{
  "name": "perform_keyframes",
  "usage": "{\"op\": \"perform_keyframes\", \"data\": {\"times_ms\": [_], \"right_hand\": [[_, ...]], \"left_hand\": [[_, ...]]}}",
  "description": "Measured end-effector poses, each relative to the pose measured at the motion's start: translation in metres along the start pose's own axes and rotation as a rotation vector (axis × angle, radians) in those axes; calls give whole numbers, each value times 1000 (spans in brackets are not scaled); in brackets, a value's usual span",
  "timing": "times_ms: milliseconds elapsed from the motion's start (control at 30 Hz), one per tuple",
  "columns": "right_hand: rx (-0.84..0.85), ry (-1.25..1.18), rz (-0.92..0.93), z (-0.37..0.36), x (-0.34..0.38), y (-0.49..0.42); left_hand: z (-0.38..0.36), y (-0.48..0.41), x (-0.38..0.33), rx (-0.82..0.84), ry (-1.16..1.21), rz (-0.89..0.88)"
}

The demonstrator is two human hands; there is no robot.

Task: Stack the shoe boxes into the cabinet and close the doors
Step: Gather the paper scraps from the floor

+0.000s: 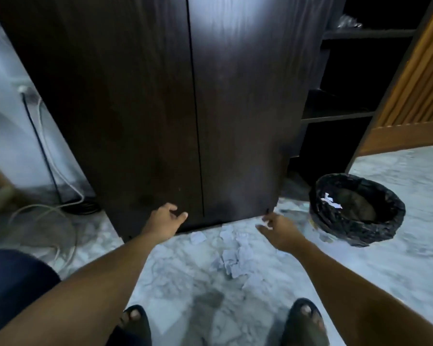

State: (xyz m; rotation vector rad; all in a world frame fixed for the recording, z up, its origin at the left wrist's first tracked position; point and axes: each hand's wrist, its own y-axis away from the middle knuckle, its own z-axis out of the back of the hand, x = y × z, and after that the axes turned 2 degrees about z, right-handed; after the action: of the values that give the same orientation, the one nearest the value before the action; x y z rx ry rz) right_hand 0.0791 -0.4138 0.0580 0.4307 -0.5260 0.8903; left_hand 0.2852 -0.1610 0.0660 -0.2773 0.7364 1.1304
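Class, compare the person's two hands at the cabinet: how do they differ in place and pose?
The left hand lies against the left door near the central seam; the right hand reaches for the right door's outer bottom corner. The left's fingers curl toward the panel; the right's point up at the corner. Both are bare, empty and low down.

Both cabinet doors (160, 96) stand closed, left hand (161, 222) and right hand (279, 229) spread at their lower edge.

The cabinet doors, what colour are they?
Very dark brown with a wood-grain pattern on the cabinet doors, seen in the head view.
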Motion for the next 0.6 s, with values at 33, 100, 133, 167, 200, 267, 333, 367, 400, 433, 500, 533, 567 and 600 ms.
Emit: {"op": "perform_keyframes", "data": {"times_ms": [33,100,133,167,200,267,333,367,400,433,500,533,567,600], "right_hand": [[19,39,-16,-20,-17,-2],[45,91,-48,-57,-52,-6],[71,106,-76,-74,-66,-7],[93,122,-102,-90,-78,-7],[104,122,-146,-105,-86,-7],[80,90,-224,-132,-96,-6],[75,128,-200,-156,-100,-8],[93,141,-181,-167,-100,-8],[110,135,-171,-178,-101,-7],[122,119,-164,-188,-102,-6],[149,70,-168,-204,-105,-6],[158,50,-174,-210,-106,-7],[160,35,-185,-216,-106,-9],[157,19,-203,-220,-106,-11]], "left_hand": [[-11,-5,24,7,1,46],[-34,-17,69,37,-2,122],[-46,-23,89,57,-28,153],[-57,-27,108,80,-80,177],[-67,-30,123,106,-147,200],[-84,-40,151,131,-277,219],[-96,-55,168,114,-372,227],[-102,-64,175,95,-399,231],[-107,-73,179,74,-407,236],[-112,-81,183,54,-402,242],[-121,-96,188,37,-376,262],[-125,-103,191,41,-373,265],[-128,-110,195,55,-372,266],[-131,-115,198,78,-372,268]]}}
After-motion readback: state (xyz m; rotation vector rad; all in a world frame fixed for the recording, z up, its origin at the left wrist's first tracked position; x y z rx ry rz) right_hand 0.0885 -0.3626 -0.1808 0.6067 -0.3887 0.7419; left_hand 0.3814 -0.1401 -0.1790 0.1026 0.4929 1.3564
